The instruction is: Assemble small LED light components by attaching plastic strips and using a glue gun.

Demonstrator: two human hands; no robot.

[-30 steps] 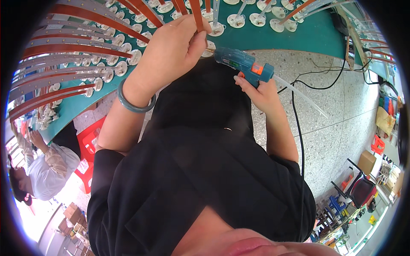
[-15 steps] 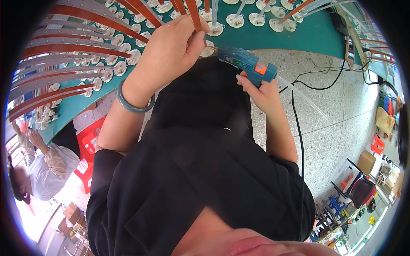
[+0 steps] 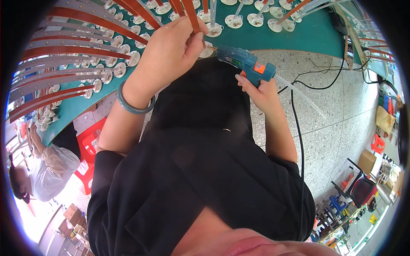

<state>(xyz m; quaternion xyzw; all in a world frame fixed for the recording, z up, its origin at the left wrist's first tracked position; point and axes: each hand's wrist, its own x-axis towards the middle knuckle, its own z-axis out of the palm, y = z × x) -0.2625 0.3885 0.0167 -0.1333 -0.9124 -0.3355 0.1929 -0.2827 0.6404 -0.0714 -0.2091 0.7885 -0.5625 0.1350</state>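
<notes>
My left hand [image 3: 179, 45] is closed around the lower part of an upright reddish-brown strip [image 3: 191, 17]. Below its fingertips, a round white base [image 3: 206, 51] rests at the near edge of the green table. In my right hand [image 3: 260, 87] is a teal glue gun [image 3: 243, 61] with an orange patch, its fingers wrapped round the handle. The gun's nozzle points left and reaches over the white base, near the strip's foot; whether it touches cannot be made out. A translucent glue stick [image 3: 301, 97] sticks out of the gun's rear.
Rows of strips on round white bases [image 3: 234, 21] crowd the green table [image 3: 299, 40]. A black cord [image 3: 300, 141] hangs beside my right arm. At the left, a person in white [image 3: 60, 170] works by a red stool [image 3: 86, 141]. A chair [image 3: 361, 190] stands far right.
My hands, the strip and the glue gun have hardly moved; the gun has shifted very slightly left. At the left, the other person's hands have moved.
</notes>
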